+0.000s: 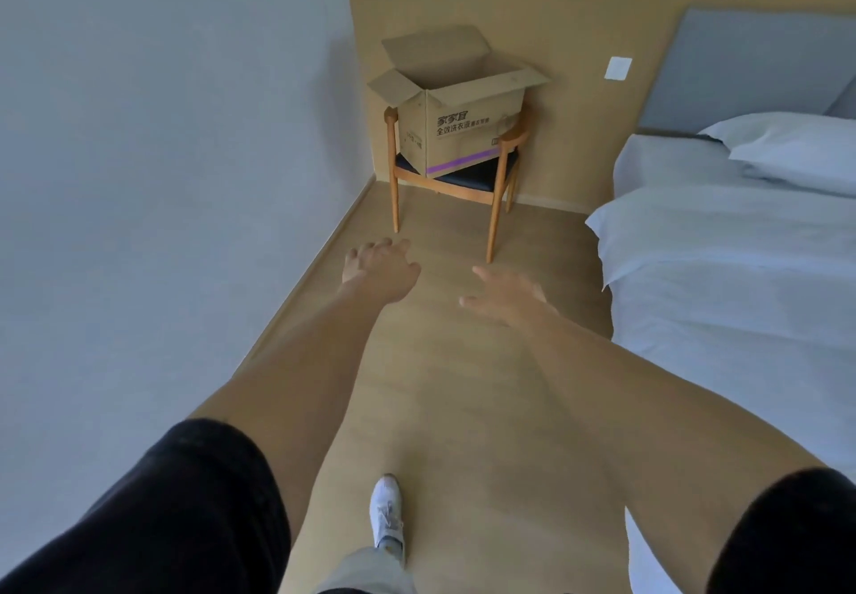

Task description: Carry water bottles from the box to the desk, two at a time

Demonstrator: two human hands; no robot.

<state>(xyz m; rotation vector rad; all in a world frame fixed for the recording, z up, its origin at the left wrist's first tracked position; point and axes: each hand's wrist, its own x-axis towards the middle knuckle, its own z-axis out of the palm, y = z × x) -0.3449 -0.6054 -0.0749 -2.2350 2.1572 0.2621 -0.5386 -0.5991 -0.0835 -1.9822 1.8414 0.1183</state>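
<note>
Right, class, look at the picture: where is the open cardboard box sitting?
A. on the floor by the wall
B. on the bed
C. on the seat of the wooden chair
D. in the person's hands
C: the cardboard box rests on the dark seat of the wooden chair in the corner, while the left hand and right hand hold nothing.

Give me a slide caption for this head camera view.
Empty-handed, left hand and right hand reach toward an open cardboard box on a wooden chair beside the bed.
</note>
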